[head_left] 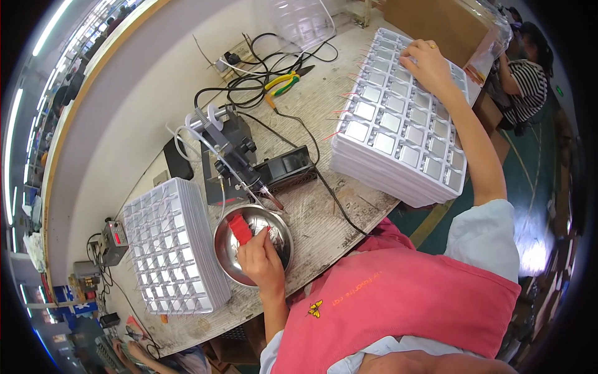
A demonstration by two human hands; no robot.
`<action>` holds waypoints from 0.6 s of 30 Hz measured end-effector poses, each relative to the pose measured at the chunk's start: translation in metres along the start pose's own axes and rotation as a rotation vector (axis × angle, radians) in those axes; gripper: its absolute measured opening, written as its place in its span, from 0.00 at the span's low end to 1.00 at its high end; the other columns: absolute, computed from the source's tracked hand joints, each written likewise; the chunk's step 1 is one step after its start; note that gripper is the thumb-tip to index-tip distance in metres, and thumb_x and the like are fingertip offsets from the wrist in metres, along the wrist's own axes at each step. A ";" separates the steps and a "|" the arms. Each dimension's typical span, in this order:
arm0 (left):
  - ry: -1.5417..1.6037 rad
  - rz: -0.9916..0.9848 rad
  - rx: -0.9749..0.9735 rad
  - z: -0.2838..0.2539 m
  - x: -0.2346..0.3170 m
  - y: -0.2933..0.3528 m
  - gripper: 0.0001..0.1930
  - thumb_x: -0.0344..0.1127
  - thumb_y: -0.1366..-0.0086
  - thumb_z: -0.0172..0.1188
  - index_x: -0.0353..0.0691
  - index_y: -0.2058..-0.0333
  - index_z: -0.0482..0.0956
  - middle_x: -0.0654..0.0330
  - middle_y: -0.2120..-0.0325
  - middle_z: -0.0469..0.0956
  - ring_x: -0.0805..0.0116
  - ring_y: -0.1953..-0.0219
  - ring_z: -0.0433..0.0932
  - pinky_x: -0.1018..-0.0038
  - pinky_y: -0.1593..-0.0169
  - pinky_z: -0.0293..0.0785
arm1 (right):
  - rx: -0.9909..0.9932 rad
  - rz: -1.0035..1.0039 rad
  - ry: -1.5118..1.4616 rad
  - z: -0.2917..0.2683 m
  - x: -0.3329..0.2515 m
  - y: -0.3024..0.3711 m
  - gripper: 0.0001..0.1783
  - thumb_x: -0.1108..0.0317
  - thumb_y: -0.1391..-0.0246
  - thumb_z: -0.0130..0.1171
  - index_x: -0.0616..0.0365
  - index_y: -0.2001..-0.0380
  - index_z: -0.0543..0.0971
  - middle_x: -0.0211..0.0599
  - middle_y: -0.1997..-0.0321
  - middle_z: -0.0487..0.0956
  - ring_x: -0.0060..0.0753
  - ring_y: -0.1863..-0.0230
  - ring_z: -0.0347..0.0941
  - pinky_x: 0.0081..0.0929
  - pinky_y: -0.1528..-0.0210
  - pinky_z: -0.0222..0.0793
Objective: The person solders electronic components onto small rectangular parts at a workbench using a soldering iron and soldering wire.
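Note:
My left hand [258, 258] is over a round metal bowl [284, 240], fingers pinched together. A tiny red tip shows at the fingertips, but what they hold is too small to make out. Right beside these fingers, a red block [240, 229] sits at the bowl. My right hand [428, 65] reaches to the far part of a stack of white plastic trays [380, 165]. Its fingers are bent down into the top tray, closed around something hidden. Square silver parts [356, 130] fill many compartments, and thin red wires stick out along the left edge.
A soldering stand [233, 156] with a slanted iron leans over the bowl. Another stack of filled trays [218, 293] stands at the left. Black cables [249, 93] and yellow-green pliers [286, 81] lie behind. A cardboard box [436, 28] is at the back right; a person in stripes [526, 81] is beyond.

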State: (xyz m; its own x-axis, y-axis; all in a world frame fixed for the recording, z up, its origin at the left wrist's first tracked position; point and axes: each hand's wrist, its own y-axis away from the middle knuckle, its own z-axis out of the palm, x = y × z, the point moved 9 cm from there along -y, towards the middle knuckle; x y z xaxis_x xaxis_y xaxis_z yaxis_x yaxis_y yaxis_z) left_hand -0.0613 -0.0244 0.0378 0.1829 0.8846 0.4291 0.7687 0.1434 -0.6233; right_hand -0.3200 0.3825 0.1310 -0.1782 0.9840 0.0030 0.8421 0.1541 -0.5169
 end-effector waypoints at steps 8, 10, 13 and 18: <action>0.033 -0.004 -0.015 -0.002 0.001 0.002 0.11 0.20 0.46 0.64 0.38 0.63 0.81 0.58 0.72 0.80 0.59 0.71 0.74 0.65 0.62 0.67 | -0.122 0.004 -0.170 0.029 0.031 -0.010 0.19 0.51 0.50 0.62 0.56 0.67 0.82 0.45 0.56 0.77 0.48 0.49 0.67 0.40 0.41 0.57; 0.061 0.004 -0.009 -0.002 0.003 0.000 0.11 0.20 0.46 0.64 0.37 0.63 0.81 0.57 0.72 0.80 0.57 0.71 0.75 0.64 0.64 0.68 | -0.087 0.088 -0.328 0.038 0.059 -0.007 0.21 0.49 0.50 0.62 0.57 0.67 0.81 0.46 0.56 0.77 0.46 0.47 0.67 0.41 0.41 0.56; 0.073 0.016 -0.009 0.001 0.005 -0.001 0.11 0.20 0.46 0.64 0.37 0.63 0.81 0.57 0.72 0.80 0.57 0.71 0.74 0.64 0.66 0.68 | -0.004 -0.105 -0.444 0.018 0.050 -0.010 0.15 0.58 0.46 0.62 0.59 0.65 0.78 0.37 0.64 0.79 0.35 0.58 0.73 0.28 0.51 0.65; 0.040 0.028 0.010 0.000 -0.002 0.001 0.11 0.22 0.47 0.65 0.40 0.63 0.81 0.61 0.72 0.79 0.61 0.71 0.74 0.67 0.65 0.66 | 0.156 -0.089 -0.837 -0.097 -0.067 0.037 0.10 0.70 0.41 0.57 0.62 0.57 0.73 0.35 0.62 0.81 0.26 0.58 0.75 0.22 0.52 0.66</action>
State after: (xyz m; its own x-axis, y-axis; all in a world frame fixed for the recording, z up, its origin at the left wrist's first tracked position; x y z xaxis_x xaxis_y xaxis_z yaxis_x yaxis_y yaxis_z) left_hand -0.0607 -0.0256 0.0366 0.2289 0.8700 0.4367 0.7566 0.1232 -0.6421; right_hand -0.2278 0.3311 0.1953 -0.6092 0.5693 -0.5521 0.7385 0.1537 -0.6565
